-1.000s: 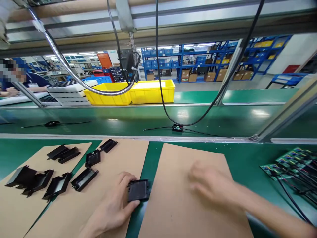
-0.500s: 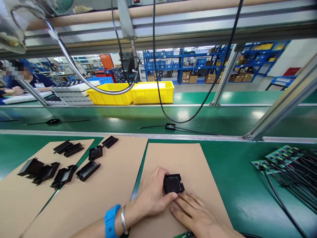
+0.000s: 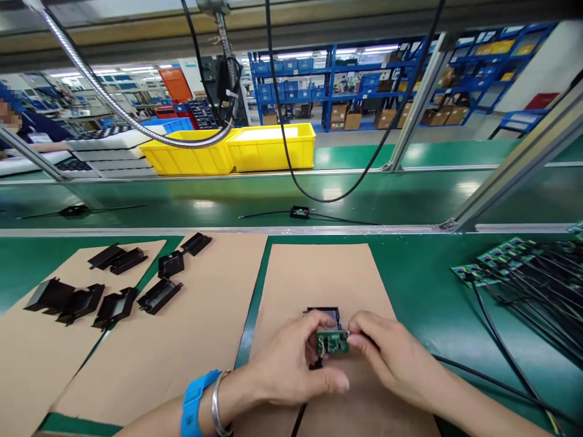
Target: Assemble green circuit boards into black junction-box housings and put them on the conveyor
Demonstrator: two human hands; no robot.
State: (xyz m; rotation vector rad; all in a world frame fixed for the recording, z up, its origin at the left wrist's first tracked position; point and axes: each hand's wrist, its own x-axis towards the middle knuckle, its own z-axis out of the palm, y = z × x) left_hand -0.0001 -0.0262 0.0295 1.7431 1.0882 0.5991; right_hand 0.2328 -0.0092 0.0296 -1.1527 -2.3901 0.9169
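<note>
A small green circuit board (image 3: 333, 342) is held up over the cardboard, with a black cable at its left end. My right hand (image 3: 387, 352) pinches the board's right end between thumb and fingers. At the left end, the fingers of my left hand (image 3: 291, 358) curl around the board, while its thumb stands off below. Just behind the board, a black plastic housing (image 3: 331, 314) lies on the cardboard sheet (image 3: 319, 273), partly covered by the left fingers and the board. Where the left fingertips touch is partly hidden.
Several black housings (image 3: 159, 295) lie on cardboard at the left. Several circuit boards with black cables (image 3: 505, 261) are heaped at the right. One housing with a board in it (image 3: 299, 212) lies beyond the metal rail. Yellow bins (image 3: 273, 149) stand farther back; a black cable (image 3: 285, 145) hangs down.
My left hand has let go of the housing, which now lies on the cardboard. The circuit board has come up from the bottom edge into my hands. The view has tilted down.
</note>
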